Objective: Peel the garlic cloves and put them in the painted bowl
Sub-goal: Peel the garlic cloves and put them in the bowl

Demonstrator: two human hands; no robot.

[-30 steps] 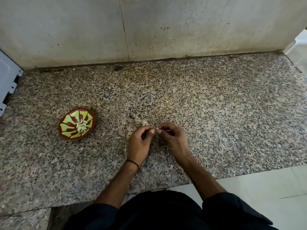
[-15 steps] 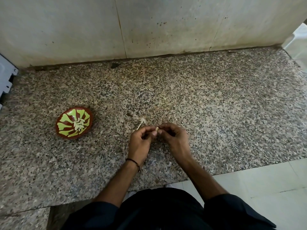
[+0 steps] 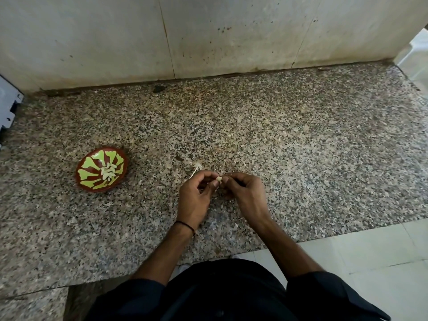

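A small pale garlic clove (image 3: 218,179) is pinched between the fingertips of both hands, just above the speckled granite slab (image 3: 301,158). My left hand (image 3: 195,200) and my right hand (image 3: 245,193) meet at the clove with fingers curled. To the left sits the painted bowl (image 3: 88,181), red-brown with green petals, holding several peeled cloves (image 3: 108,172). A pale stalk of garlic skin (image 3: 195,170) lies on the slab just beyond my left hand.
A stained stone wall (image 3: 208,35) rises behind the slab. A white-blue plastic object (image 3: 8,105) sticks in at the left edge. Pale floor tiles (image 3: 370,262) lie at the lower right. Small skin scraps (image 3: 235,226) dot the slab near my wrists.
Both hands stay together on the clove, with only small finger movements. The camera view has shifted slightly; the bowl has not moved on the slab.
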